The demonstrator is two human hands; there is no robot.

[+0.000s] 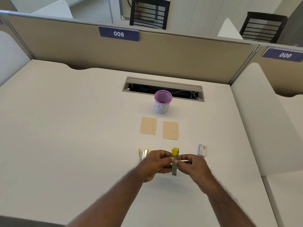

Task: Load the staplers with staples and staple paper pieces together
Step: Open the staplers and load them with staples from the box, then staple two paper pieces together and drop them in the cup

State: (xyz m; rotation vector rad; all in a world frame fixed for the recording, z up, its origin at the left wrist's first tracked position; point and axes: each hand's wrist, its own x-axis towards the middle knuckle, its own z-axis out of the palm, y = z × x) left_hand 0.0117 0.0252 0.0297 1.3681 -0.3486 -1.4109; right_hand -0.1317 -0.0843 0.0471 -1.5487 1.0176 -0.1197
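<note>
Both bare forearms reach up from the near edge of the pale surface (65, 128) and meet at a slim yellow-and-grey metal stapler (174, 163), which is held lengthwise, its yellow end pointing away from the person and its grey end toward them. On the stapler's left, the left hand (158, 163) has its fingers (170, 158) curled in, thumb and forefinger pinching the grey body about halfway along. On its right, the right hand (191, 163) does the same, its fingers (177, 161) closed on the opposite side of the body at nearly the same height. Whether the stapler touches the surface or is lifted off it cannot be told. Just left of the stapler, partly hidden behind the left hand, lies a second yellow-and-metal stapler (145, 154) that appears opened out into thin strips. Right of the held stapler, and apart from it, sits a small blue-and-white staple box (202, 150). Beyond the stapler two tan rectangular paper pieces (148, 125) lie flat side by side with a gap between them, the right one (170, 130) slightly nearer. Farther beyond stands a purple mesh cup with a white handwritten label (162, 102), just in front of a grey cable slot (164, 84) in the surface.
</note>
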